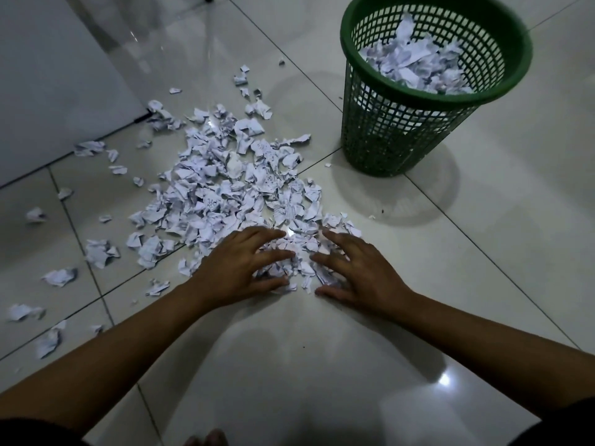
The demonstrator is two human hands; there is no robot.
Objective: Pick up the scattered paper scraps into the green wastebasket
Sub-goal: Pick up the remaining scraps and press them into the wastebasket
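Observation:
A wide pile of torn white paper scraps (225, 188) covers the tiled floor at centre left. My left hand (238, 268) and my right hand (357, 272) lie on the near edge of the pile, fingers spread and facing each other, with a small heap of scraps (299, 265) between them. The fingers look straight and rest on the paper. The green wastebasket (402, 136) stands upright at the upper right, with crumpled scraps (415, 62) inside it.
Loose single scraps (59, 276) lie scattered to the left. A white panel or door (58, 75) rises at the upper left. Glossy floor tiles (322, 365) stretch around my arms. Toes (206, 439) show at the bottom edge.

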